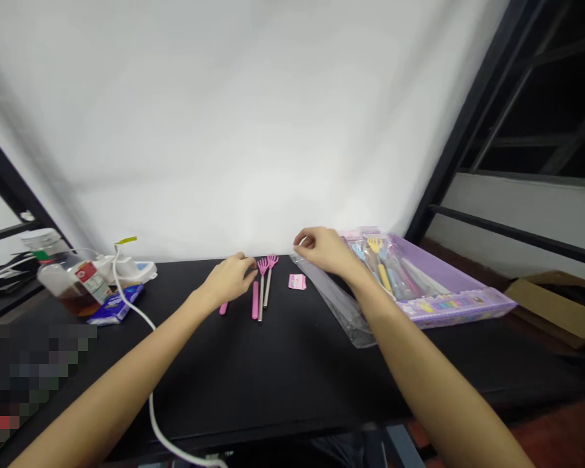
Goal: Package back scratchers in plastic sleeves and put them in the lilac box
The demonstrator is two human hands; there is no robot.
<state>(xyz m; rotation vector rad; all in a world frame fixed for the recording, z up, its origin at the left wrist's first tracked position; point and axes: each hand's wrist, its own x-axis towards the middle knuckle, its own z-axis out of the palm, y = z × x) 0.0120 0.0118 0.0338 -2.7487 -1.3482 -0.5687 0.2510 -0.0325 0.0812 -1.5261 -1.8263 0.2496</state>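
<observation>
My left hand (pixel 231 279) is above the black table with fingers bent and a gap between thumb and forefinger. A pink handle (pixel 223 309) is partly hidden under it. To its right lie another pink handle (pixel 255 300) and two back scratchers with pink claw heads (pixel 272 260) and metal rods. My right hand (pixel 322 250) has thumb and forefinger together at the upper end of a long clear plastic bag (pixel 336 302), which lies slanting toward me. Between the hands is a small pink card or stack of cards (pixel 297 281).
A purple display box (pixel 468 304) at right holds several bagged scratchers (pixel 383 266). On the left are a bottle of brown liquid (pixel 65 279), a blue packet (pixel 117 305), a power strip (pixel 146 270) and a white cable (pixel 152 403). A cardboard box (pixel 556 309) stands far right.
</observation>
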